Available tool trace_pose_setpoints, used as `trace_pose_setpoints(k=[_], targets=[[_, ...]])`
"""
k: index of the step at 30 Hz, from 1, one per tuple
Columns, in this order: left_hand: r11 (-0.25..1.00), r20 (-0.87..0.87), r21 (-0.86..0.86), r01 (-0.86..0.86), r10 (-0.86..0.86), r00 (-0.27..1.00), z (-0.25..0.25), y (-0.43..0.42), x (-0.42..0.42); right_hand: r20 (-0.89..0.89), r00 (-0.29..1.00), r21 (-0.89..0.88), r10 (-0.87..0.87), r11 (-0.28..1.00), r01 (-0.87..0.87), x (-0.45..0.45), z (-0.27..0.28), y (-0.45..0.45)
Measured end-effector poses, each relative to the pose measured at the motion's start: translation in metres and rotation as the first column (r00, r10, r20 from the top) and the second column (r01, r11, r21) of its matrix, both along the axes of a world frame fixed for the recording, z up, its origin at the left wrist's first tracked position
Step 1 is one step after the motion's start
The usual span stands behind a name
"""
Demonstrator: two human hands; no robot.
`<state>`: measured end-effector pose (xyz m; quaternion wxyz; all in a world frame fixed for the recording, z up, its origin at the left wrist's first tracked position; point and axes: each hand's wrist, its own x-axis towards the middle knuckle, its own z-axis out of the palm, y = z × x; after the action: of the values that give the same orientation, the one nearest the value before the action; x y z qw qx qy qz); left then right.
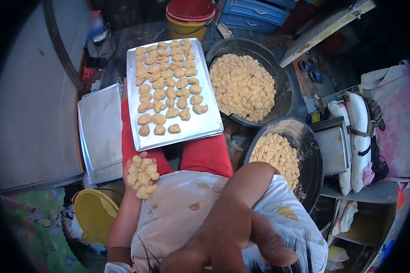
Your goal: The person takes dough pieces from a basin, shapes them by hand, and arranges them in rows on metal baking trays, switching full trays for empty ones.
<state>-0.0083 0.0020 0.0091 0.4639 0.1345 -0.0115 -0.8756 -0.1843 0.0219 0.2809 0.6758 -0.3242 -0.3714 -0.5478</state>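
Note:
My left hand (127,176) is cupped at the left of my lap around a heap of small dough pieces (143,175). Close to the camera, my right hand (223,236) is raised with the thumb stretched away from the other fingers. I see nothing held in it, though its fingertips run out of the bottom of the view. Across my red-clad legs lies a metal baking tray (198,126). Rows of flattened dough pieces (159,94) cover most of it, with bare metal along its near and right sides.
Two black tubs of dough pieces, a far tub (284,91) and a nearer tub (310,159), stand on the right. Stacked metal trays (100,123) and a yellow bucket (93,216) are at the left. Beyond my tray stands a red-and-yellow bucket (191,29).

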Motion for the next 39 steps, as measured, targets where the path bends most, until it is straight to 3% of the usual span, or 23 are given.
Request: trace_pose_setpoints(k=[2, 4, 7, 8, 9, 10, 11, 12, 13, 14, 16, 17, 19, 20, 23, 25, 27, 29, 30, 32, 35, 37, 39], targets=[[0.999, 0.003, 0.051, -0.004, 0.004, 1.0, 0.005, 0.001, -0.003, -0.043, 0.999, 0.092, -0.013, 0.996, 0.017, 0.002, 0.002, -0.01], [0.996, 0.019, 0.082, -0.015, 0.013, 1.0, 0.011, 0.001, -0.006, 0.243, 0.93, -0.528, 0.277, 0.842, -0.113, 0.02, 0.012, -0.052], [0.996, 0.027, 0.078, -0.033, 0.031, 0.999, 0.008, 0.0, -0.005, 0.218, 0.946, -0.622, 0.239, 0.781, -0.054, 0.023, 0.001, -0.058], [0.996, 0.031, 0.075, -0.039, 0.037, 0.999, 0.007, -0.002, -0.004, 0.221, 0.944, -0.624, 0.246, 0.779, -0.057, 0.025, -0.006, -0.045], [0.998, 0.037, 0.049, -0.027, 0.025, 0.999, 0.007, -0.003, -0.004, 0.174, 0.978, -0.244, -0.117, 0.957, 0.158, 0.026, -0.016, -0.018], [0.999, 0.05, 0.032, -0.021, 0.019, 0.999, 0.008, -0.001, -0.002, -0.022, 0.91, 0.154, -0.413, 0.898, 0.411, 0.023, -0.028, 0.0], [1.0, 0.014, 0.01, -0.001, 0.0, 1.0, 0.018, -0.001, -0.003, -0.317, 0.907, -0.115, -0.278, 0.96, 0.254, -0.006, -0.043, -0.024], [0.989, 0.099, 0.118, -0.093, 0.082, 0.992, 0.015, 0.001, -0.005, -0.593, 0.782, -0.32, -0.192, 0.948, -0.01, -0.037, -0.059, -0.057], [0.958, 0.187, 0.211, -0.193, 0.155, 0.97, 0.01, 0.001, -0.007, -0.748, 0.471, -0.444, -0.468, 0.88, 0.168, -0.044, -0.068, -0.067], [0.971, 0.176, 0.152, -0.186, 0.159, 0.972, 0.022, -0.001, -0.014, -0.854, 0.204, -0.438, -0.479, 0.873, 0.217, -0.042, -0.085, -0.073], [0.979, 0.18, 0.167, -0.118, 0.088, 0.98, 0.031, -0.005, -0.016, -0.762, -0.205, -0.632, -0.614, 0.774, 0.032, -0.04, -0.117, -0.084], [0.977, 0.187, 0.167, -0.134, 0.103, 0.977, 0.025, -0.006, -0.013, -0.764, -0.19, -0.632, -0.617, 0.775, 0.024, -0.039, -0.133, -0.081], [0.996, -0.052, -0.062, 0.064, -0.067, 0.996, 0.022, -0.009, -0.012, -0.801, -0.22, -0.572, -0.557, 0.82, 0.008, -0.039, -0.165, -0.073], [0.998, 0.029, 0.063, -0.009, 0.008, 1.0, 0.027, -0.004, -0.016, -0.799, -0.217, -0.575, -0.561, 0.818, 0.002, -0.04, -0.176, -0.069], [0.998, 0.022, 0.061, -0.031, 0.03, 0.999, 0.01, -0.004, -0.011, -0.823, -0.288, -0.523, -0.489, 0.85, 0.052, -0.05, -0.192, -0.076], [1.0, -0.009, -0.022, -0.006, 0.006, 1.0, 0.007, -0.005, -0.009, -0.955, -0.289, -0.165, -0.07, 0.933, 0.319, -0.064, -0.194, -0.082], [1.0, -0.02, 0.018, 0.024, -0.023, 1.0, 0.007, -0.006, -0.008, -0.828, -0.382, -0.559, -0.411, 0.658, 0.504, -0.083, -0.212, -0.095], [0.999, -0.032, 0.027, 0.031, -0.03, 0.999, 0.008, -0.007, -0.008, -0.676, -0.58, -0.73, -0.454, 0.522, 0.442, -0.107, -0.23, -0.107], [0.999, -0.047, 0.039, 0.036, -0.034, 0.998, 0.008, -0.007, -0.009, -0.673, -0.58, -0.733, -0.458, 0.519, 0.44, -0.116, -0.248, -0.112], [0.997, -0.059, 0.03, 0.065, -0.063, 0.996, 0.004, -0.011, -0.01, -0.425, -0.714, -0.882, -0.557, 0.433, 0.187, -0.129, -0.281, -0.116], [0.994, -0.077, 0.024, 0.11, -0.108, 0.991, 0.008, -0.018, -0.012, -0.267, -0.775, -0.951, -0.573, 0.288, 0.114, -0.121, -0.254, -0.107], [0.991, -0.089, 0.042, 0.125, -0.121, 0.989, 0.01, -0.018, -0.016, -0.358, -0.729, -0.924, -0.584, 0.332, 0.188, -0.105, -0.222, -0.098], [0.982, -0.07, 0.029, 0.184, -0.182, 0.981, 0.007, -0.02, -0.019, -0.816, -0.371, -0.558, -0.443, 0.771, 0.306, -0.087, -0.196, -0.085]])
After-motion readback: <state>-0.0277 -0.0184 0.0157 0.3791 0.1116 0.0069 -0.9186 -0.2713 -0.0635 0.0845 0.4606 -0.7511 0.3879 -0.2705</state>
